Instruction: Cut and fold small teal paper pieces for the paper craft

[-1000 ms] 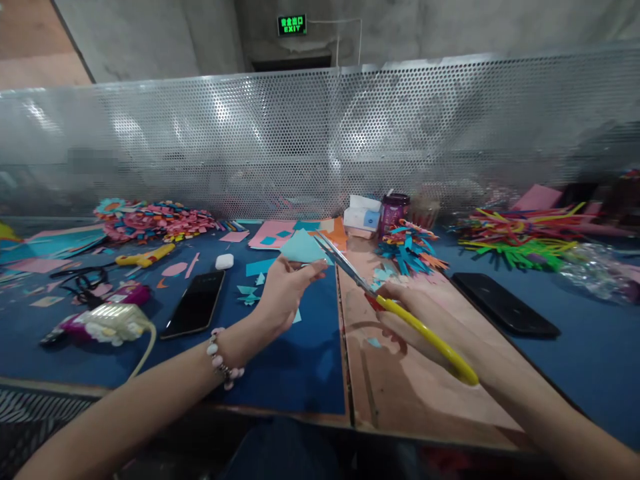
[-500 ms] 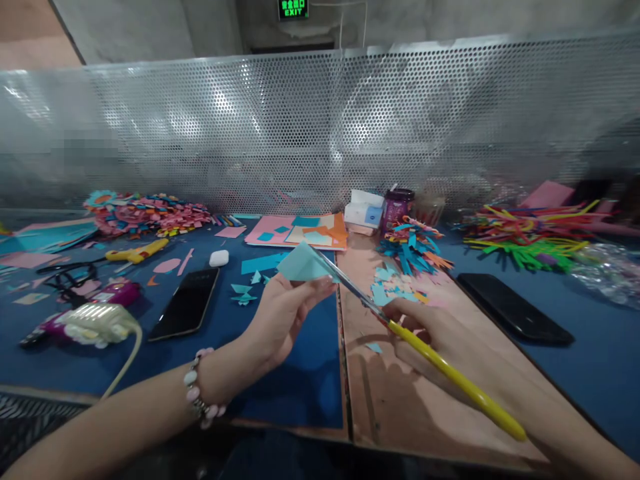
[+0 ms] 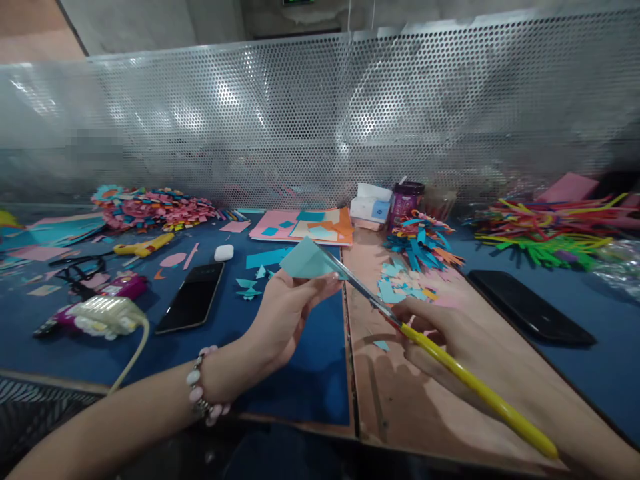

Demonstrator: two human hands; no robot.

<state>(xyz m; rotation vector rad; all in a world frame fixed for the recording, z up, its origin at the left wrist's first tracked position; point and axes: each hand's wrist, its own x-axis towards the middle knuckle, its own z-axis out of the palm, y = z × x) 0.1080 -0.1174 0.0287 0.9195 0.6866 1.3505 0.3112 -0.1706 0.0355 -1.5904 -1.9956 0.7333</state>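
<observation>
My left hand (image 3: 293,303) pinches a folded piece of light teal paper (image 3: 309,259) between thumb and fingers, above the table. In my right hand (image 3: 435,333) are scissors (image 3: 373,299) with metal blades and a long yellow handle, which runs back over the wrist. The blades lie along the right edge of the paper; I cannot tell how far apart they are. Small cut teal pieces (image 3: 248,291) rest on the blue mat just left of the left hand. Beyond the right hand, a heap of pale scraps (image 3: 393,283) lies on the wooden strip.
A dark phone (image 3: 193,298) and a white earbud case (image 3: 224,253) lie to the left. Further left are a yellow glue gun (image 3: 145,247) and a power strip (image 3: 107,316). Coloured sheets (image 3: 273,223) lie ahead; another black phone (image 3: 530,307) is on the right. A perforated metal screen (image 3: 295,120) stands behind.
The view has tilted down slightly and shifted left, so things sit a little higher and further right. Both hands keep hold of the paper and the scissors in nearly the same pose.
</observation>
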